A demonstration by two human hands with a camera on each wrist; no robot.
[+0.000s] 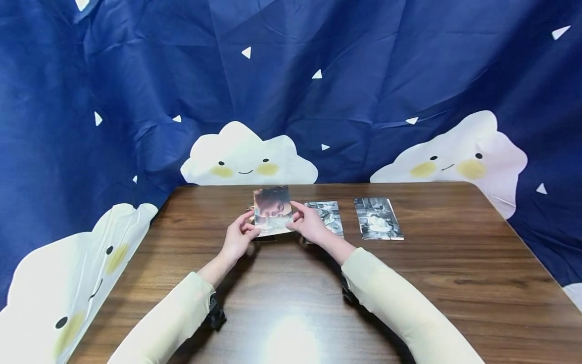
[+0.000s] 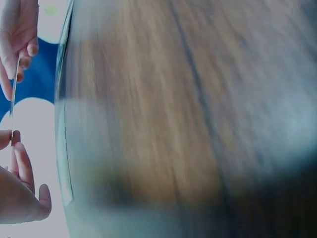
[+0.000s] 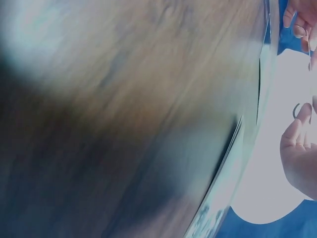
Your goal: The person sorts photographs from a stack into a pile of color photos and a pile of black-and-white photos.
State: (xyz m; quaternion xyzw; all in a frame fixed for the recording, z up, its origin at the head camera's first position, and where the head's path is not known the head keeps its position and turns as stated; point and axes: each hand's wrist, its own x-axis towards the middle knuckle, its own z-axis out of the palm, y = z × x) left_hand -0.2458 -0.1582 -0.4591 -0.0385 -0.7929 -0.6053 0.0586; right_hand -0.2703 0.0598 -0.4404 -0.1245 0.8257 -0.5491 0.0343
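A colour photo print (image 1: pixel 273 210) showing a face is held up over the far part of the table, between both hands. My left hand (image 1: pixel 238 235) pinches its left edge between thumb and fingers. On the opposite edge, my right hand (image 1: pixel 311 222) grips with thumb and fingers too. In the left wrist view the photo print (image 2: pixel 14 94) appears edge-on as a thin sheet. Behind the right hand lies a black-and-white photo print (image 1: pixel 331 216), partly covered by that hand. The edge of another flat piece (image 1: pixel 264 239) peeks out below the held print, mostly hidden.
A second black-and-white photo print (image 1: pixel 378 219) lies farther right on the brown wooden table (image 1: pixel 436 283). Close behind the table's far edge hangs a blue curtain (image 1: pixel 354 101) with white clouds. Light glares off the near tabletop.
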